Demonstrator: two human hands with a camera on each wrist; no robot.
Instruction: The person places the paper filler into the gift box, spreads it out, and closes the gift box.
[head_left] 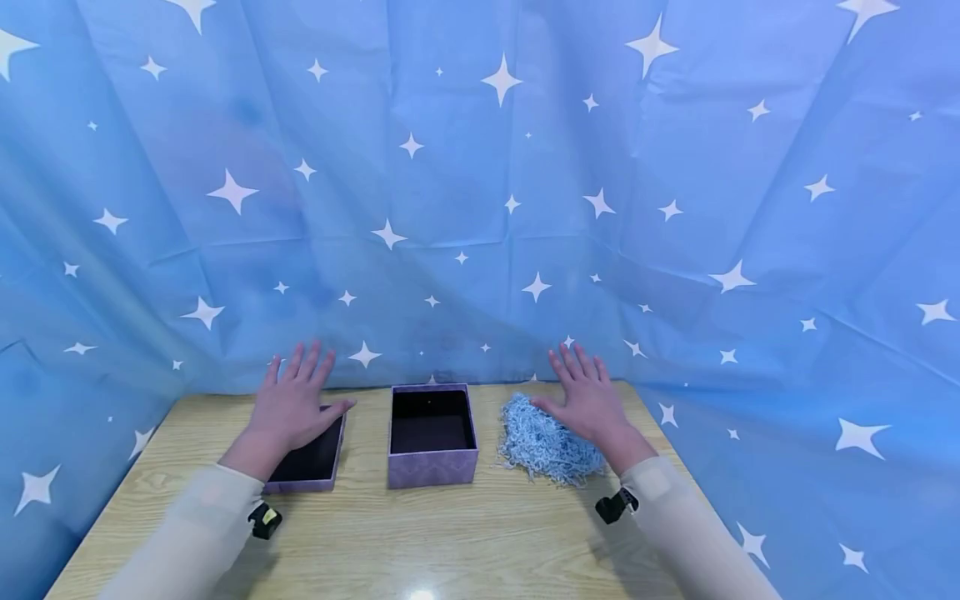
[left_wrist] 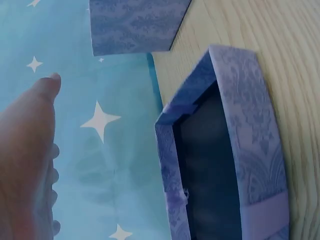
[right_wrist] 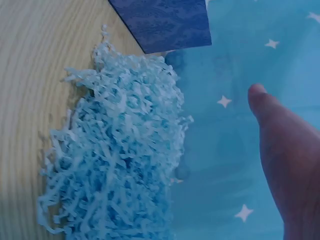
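My left hand [head_left: 294, 408] is held with fingers spread above the purple box lid [head_left: 309, 458], which lies hollow side up and shows a black lining. In the left wrist view the lid [left_wrist: 257, 125] has a damask pattern, and the hand [left_wrist: 27, 150] is apart from it. At the centre of the table stands a purple open-topped box [head_left: 432, 468], black inside. My right hand [head_left: 588, 404], fingers also spread, overlaps a heap of light blue shredded paper [head_left: 543, 446] in the head view. The right wrist view shows the shredded paper [right_wrist: 125, 150] with the thumb to its right. Neither hand holds anything.
The light wooden table [head_left: 420, 542] carries the lid, box and paper in a row, left to right. Behind its far edge hangs a blue curtain [head_left: 465, 192] with white stars, which also runs down both sides. Each wrist wears a small black camera [head_left: 265, 520].
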